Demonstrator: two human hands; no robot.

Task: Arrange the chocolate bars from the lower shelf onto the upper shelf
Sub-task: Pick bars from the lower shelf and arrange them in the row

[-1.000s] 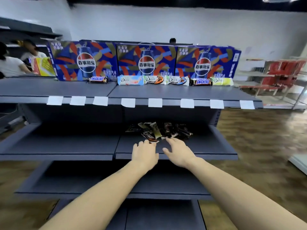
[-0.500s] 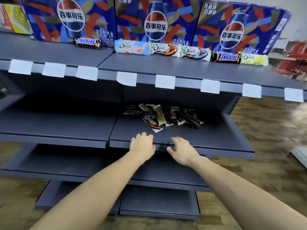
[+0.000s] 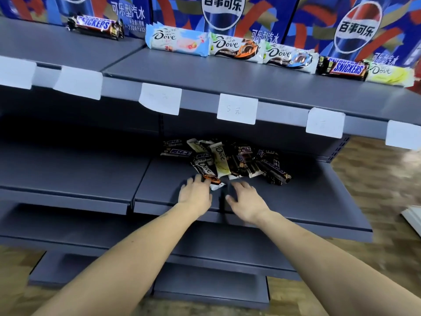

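Observation:
A pile of chocolate bars (image 3: 230,160) lies on the grey lower shelf (image 3: 307,201), with Dove and Snickers wrappers mixed. My left hand (image 3: 195,193) reaches over that shelf, its straight fingertips touching the near end of a dark Dove bar (image 3: 206,171). Just right of it hovers my right hand (image 3: 245,200), fingers spread, a little short of the pile and holding nothing. On the upper shelf (image 3: 227,74) a row stands along the back: a lone Snickers bar (image 3: 95,25) at the left, then three Dove bars (image 3: 232,46), a Snickers (image 3: 344,68) and a yellow Dove (image 3: 390,73).
Blue Pepsi cartons (image 3: 227,12) stand behind the row on the upper shelf. White price tags (image 3: 237,108) hang from its front edge. More grey shelves (image 3: 68,226) lie below. Wooden floor (image 3: 382,179) shows at the right.
The view has closed in on the shelves. Both hands have moved forward over the lower shelf toward the pile, and my left fingertips now touch the dark Dove bar.

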